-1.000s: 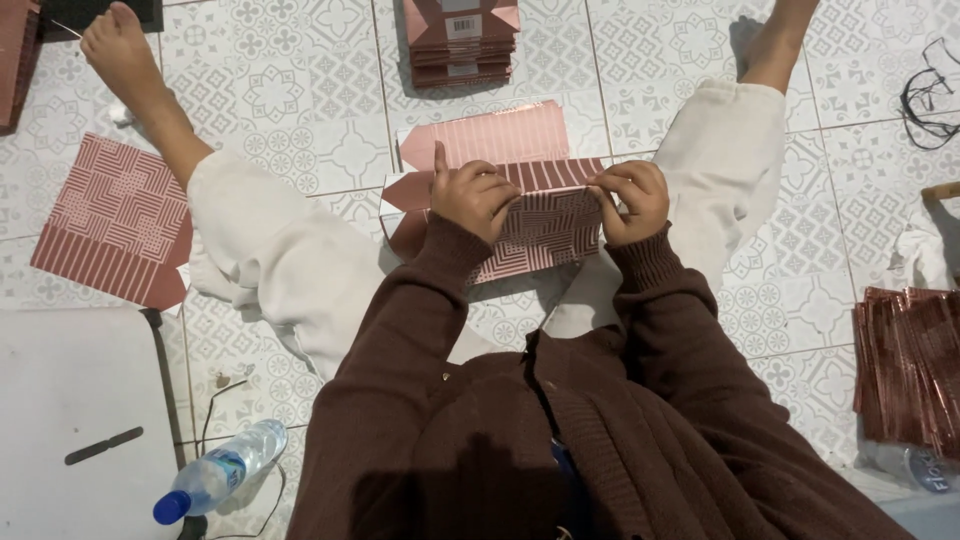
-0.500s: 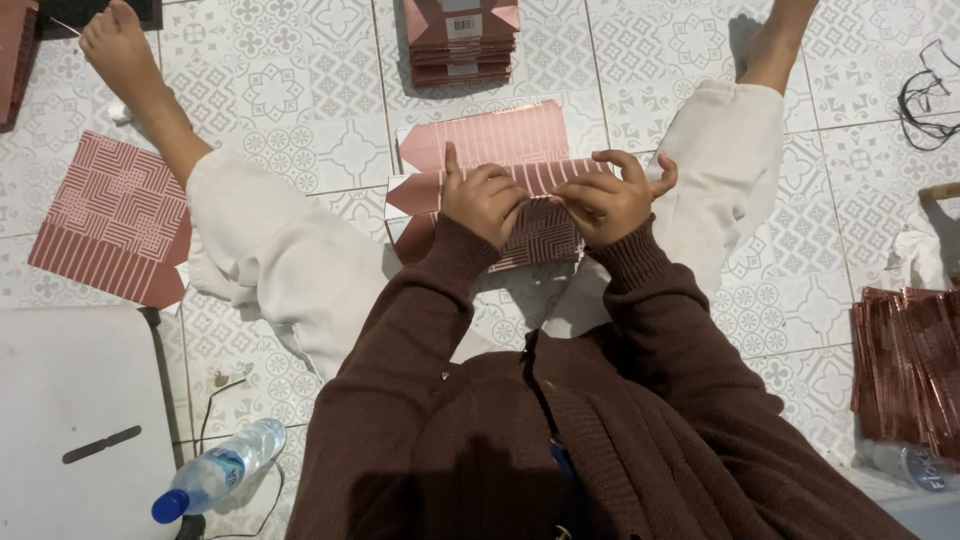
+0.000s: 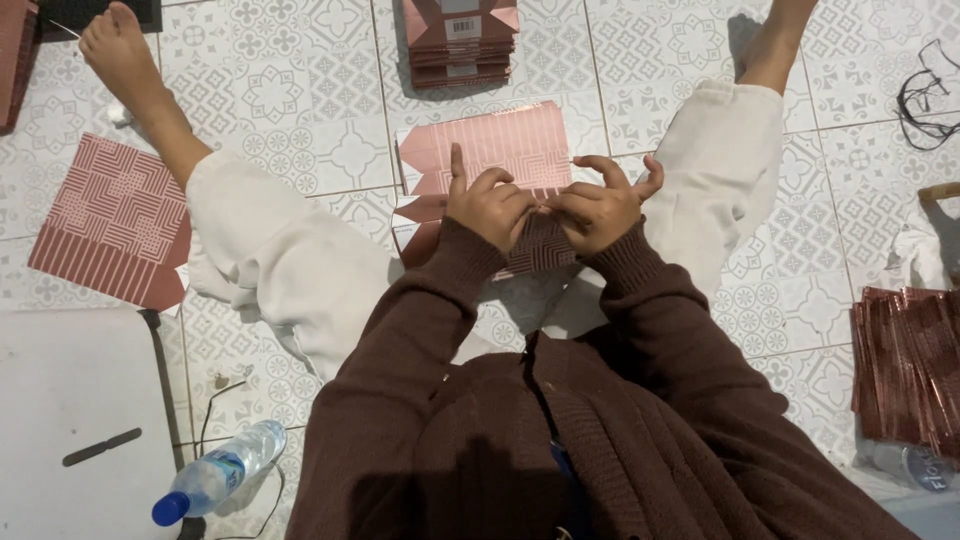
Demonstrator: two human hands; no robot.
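A pink patterned paper sheet (image 3: 495, 150), partly folded, lies on the tiled floor between my spread legs. My left hand (image 3: 485, 205) grips its folded middle band, index finger pointing up. Touching it from the right, my right hand (image 3: 600, 205) pinches the same fold with its outer fingers spread. Both hands meet near the sheet's centre and hide the fold line under them.
A stack of folded pink sheets (image 3: 460, 40) sits ahead. A flat patterned sheet (image 3: 115, 220) lies left, a shiny pink pile (image 3: 910, 360) right. A water bottle (image 3: 220, 472) and a white board (image 3: 70, 410) are near left. Black cord (image 3: 925, 95) lies far right.
My right hand slid left along the fold until it met my left hand at the centre. The sheet's lower part has drawn in narrower.
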